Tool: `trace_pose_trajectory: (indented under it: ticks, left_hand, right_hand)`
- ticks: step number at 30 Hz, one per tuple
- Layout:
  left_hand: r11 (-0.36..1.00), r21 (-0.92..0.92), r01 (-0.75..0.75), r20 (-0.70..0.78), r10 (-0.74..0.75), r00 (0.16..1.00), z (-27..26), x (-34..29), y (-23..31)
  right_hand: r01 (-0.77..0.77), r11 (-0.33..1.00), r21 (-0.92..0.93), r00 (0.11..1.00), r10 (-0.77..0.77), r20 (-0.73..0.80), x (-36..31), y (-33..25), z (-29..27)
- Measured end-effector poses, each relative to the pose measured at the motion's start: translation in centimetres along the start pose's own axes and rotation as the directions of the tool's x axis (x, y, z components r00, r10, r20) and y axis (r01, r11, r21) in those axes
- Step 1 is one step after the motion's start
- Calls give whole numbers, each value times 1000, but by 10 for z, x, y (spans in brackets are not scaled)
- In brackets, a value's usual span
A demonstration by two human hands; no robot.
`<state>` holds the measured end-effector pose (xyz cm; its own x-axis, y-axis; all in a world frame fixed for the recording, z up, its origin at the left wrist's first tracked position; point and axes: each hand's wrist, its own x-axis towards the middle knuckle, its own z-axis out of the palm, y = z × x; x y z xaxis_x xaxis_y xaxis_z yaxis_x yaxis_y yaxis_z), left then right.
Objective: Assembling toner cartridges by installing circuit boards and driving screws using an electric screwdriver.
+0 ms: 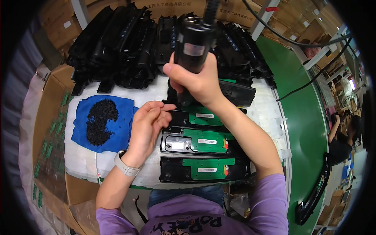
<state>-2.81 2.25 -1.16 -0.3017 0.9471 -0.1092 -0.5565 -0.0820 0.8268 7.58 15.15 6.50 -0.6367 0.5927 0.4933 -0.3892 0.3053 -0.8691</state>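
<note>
My right hand (199, 82) is wrapped round a black electric screwdriver (191, 55), held upright over a row of black plastic housings. Its tip is hidden behind my hand and the dark parts. My left hand (149, 123) is beside the left edge of a housing with a green circuit board (201, 116); its fingers are loosely bent and apart, one fingertip reaching toward the screwdriver's lower end. I cannot make out anything in them. Nearer to me lie two more housings, with green boards (216, 141) (209, 168). Left of my hand, small black screws (101, 121) are heaped on a blue cloth (81, 119).
Black plastic housings (121, 43) are stacked along the far side of the white-covered table (150, 168). A cardboard box (53, 92) with green boards stands at left. Cables (297, 43) hang at upper right. Beyond the green surface (303, 137) sits another person (342, 141).
</note>
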Motion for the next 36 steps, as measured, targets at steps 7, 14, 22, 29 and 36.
trace_pose_trajectory:
  ticks: [7, 14, 22, 29, 36]
  left_hand:
    - [999, 28, -40, -42, 41, 998, 16, -1, 4]
    - [976, 218, 12, 84, -31, 996, 3, -6, 13]
    - [969, 236, 73, 167, -114, 979, 26, -13, 4]
    - [962, 259, 81, 248, -148, 957, 21, -13, -2]
    - [954, 297, 39, 230, -111, 967, 21, -14, -4]
  right_hand:
    - [36, 999, -30, 999, -35, 23, -1, 3, 0]
    - [44, 996, 74, 999, -45, 10, -15, -24, -13]
    - [153, 859, 489, 983, -184, 17, -46, -57, -41]
    - [235, 785, 573, 971, -170, -166, -49, -60, -31]
    - [184, 851, 491, 982, -174, -67, -53, -54, -31]
